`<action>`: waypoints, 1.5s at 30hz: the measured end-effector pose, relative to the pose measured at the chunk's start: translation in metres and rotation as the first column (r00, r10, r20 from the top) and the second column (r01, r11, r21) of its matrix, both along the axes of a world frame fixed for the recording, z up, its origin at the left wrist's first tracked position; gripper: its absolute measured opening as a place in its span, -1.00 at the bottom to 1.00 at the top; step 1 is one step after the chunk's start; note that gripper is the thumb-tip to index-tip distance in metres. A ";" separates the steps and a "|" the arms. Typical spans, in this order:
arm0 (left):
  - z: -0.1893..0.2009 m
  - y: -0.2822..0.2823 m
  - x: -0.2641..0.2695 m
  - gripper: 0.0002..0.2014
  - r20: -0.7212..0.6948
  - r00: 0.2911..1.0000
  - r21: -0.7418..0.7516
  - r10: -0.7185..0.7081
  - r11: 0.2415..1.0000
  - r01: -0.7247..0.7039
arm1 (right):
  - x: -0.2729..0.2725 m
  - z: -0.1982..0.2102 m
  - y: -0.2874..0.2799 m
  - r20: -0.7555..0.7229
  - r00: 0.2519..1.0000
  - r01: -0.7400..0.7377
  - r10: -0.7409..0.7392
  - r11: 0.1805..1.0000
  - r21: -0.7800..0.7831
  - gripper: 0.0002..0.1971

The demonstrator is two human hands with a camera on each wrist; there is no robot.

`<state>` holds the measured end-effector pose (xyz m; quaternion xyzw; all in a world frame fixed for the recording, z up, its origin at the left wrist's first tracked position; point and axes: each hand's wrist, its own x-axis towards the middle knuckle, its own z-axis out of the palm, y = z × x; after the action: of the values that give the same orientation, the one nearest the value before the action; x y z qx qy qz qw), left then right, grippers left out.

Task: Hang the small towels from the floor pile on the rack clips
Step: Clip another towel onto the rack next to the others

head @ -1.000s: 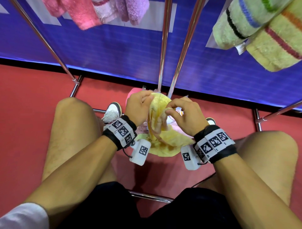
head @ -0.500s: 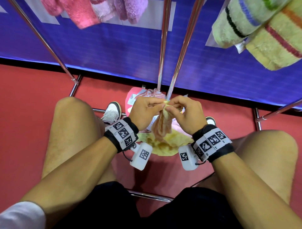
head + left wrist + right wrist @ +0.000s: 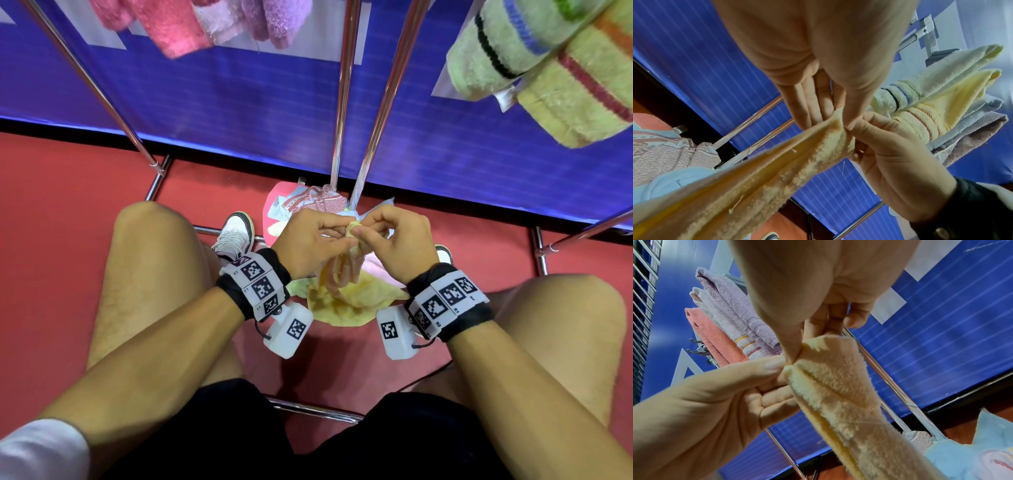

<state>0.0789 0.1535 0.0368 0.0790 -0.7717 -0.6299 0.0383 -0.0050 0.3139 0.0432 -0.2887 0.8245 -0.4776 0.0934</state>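
A pale yellow towel [image 3: 346,277] hangs as a narrow bunched strip between my knees, its lower end trailing onto the floor pile [image 3: 308,205] of pink, patterned and light blue towels. My left hand [image 3: 337,236] and right hand [image 3: 368,229] meet at its top end, and both pinch it. In the left wrist view the thumb and fingers [image 3: 813,107] nip the towel's edge [image 3: 830,128]. In the right wrist view the right fingers [image 3: 818,327] hold the folded top of the towel [image 3: 834,386] from behind. Empty metal clips [image 3: 698,350] show on the rack.
Two chrome rack poles [image 3: 342,102] rise just behind my hands, with base tubes on the red floor [image 3: 68,222]. Pink [image 3: 171,31] and purple towels [image 3: 270,20] hang at upper left, striped cream ones [image 3: 513,44] at upper right. A blue banner wall [image 3: 239,102] stands behind.
The yellow towel was opened wide between my hands a second ago. It is now gathered into a narrow strip, and both hands have closed together on its top end.
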 end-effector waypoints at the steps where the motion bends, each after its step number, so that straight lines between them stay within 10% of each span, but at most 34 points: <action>1: 0.000 0.000 0.000 -0.73 -0.002 1.000 -0.017 0.000 1.000 0.000 | 0.001 0.001 0.000 0.002 1.000 -0.004 0.004 1.000 0.003 -0.86; 15: 0.012 -0.012 -0.006 -0.76 0.004 0.995 0.164 0.102 0.981 -0.101 | 0.001 0.002 -0.002 -0.129 0.989 -0.073 0.078 0.996 0.043 -0.97; 26: 0.015 -0.020 -0.007 -0.69 0.016 0.994 0.190 0.104 0.976 -0.105 | -0.015 -0.010 0.006 -0.265 0.957 -0.042 0.117 0.961 0.273 -0.59; 38: 0.018 -0.025 -0.008 -0.69 -0.078 0.972 0.171 0.220 0.964 -0.204 | -0.009 0.001 0.005 -0.250 0.968 -0.001 -0.023 0.996 -0.095 -0.93; 45: 0.017 -0.022 -0.007 -0.80 -0.092 0.980 0.179 0.177 0.971 -0.158 | -0.008 0.003 0.002 -0.108 0.993 0.021 -0.040 0.986 -0.168 -0.61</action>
<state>0.0715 0.1312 0.0534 0.1131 -0.7022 -0.6916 0.1258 -0.0125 0.3160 0.0461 -0.3090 0.7900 -0.5293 0.0158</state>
